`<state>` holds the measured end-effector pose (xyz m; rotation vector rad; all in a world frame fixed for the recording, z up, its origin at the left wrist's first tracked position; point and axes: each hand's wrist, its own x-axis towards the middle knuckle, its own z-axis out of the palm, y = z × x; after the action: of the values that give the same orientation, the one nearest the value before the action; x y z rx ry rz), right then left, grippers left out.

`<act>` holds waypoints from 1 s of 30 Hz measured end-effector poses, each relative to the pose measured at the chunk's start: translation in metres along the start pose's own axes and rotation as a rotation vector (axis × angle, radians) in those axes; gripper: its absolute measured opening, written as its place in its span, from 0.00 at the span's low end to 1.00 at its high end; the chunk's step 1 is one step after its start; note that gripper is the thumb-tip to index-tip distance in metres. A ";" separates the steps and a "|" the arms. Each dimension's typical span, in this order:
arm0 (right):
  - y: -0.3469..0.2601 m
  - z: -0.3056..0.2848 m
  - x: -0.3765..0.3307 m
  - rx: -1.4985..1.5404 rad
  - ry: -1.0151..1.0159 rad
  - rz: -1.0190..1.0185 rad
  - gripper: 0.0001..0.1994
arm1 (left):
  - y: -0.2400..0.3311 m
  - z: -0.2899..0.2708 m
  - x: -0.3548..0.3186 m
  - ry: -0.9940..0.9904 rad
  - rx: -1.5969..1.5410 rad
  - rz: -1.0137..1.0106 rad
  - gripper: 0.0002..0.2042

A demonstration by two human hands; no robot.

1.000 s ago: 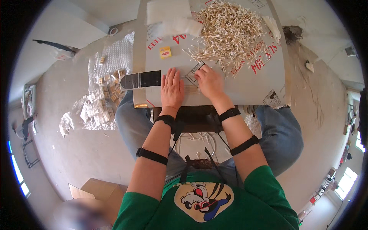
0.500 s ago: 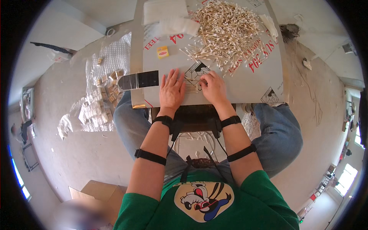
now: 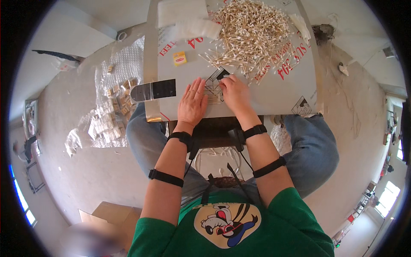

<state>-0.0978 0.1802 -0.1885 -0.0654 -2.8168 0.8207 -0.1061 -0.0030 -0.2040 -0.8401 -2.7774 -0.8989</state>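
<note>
A big heap of cotton swabs [image 3: 252, 36] lies at the far side of a flattened cardboard sheet [image 3: 274, 92] that rests across my lap. My left hand [image 3: 192, 105] lies flat, palm down, on the cardboard. Its fingertips touch a small row of swabs [image 3: 214, 98] gathered between both hands. My right hand [image 3: 234, 93] rests beside it, fingers bent over the same row and reaching toward the heap's near edge. A small yellow packet [image 3: 180, 58] sits on the cardboard to the far left.
A dark flat strip [image 3: 153, 90] sticks out over the cardboard's left edge. White folded cloth or plastic [image 3: 184, 19] lies at the far left corner. Bubble wrap with several small packed bundles [image 3: 113, 109] covers the floor on my left. A cardboard box [image 3: 109, 214] stands near left.
Both hands have drawn closer together around the small row of swabs. The right hand slid slightly left and nearer to me from the heap's edge.
</note>
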 end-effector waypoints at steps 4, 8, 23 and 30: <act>0.003 0.006 -0.003 0.122 -0.001 -0.043 0.03 | 0.000 -0.002 -0.005 -0.024 -0.313 -0.204 0.28; 0.005 0.011 -0.006 0.191 0.028 0.052 0.04 | -0.006 0.004 -0.004 0.193 -0.578 -0.254 0.27; 0.014 0.002 -0.004 0.160 0.138 0.105 0.10 | 0.005 0.017 0.003 0.312 -1.197 -0.457 0.25; 0.020 -0.004 -0.011 -0.061 0.161 0.048 0.08 | 0.004 0.013 0.009 0.279 -1.378 -0.766 0.25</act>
<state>-0.0867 0.1980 -0.1984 -0.1997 -2.6969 0.7054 -0.1102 0.0112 -0.2102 0.4302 -1.8470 -2.8045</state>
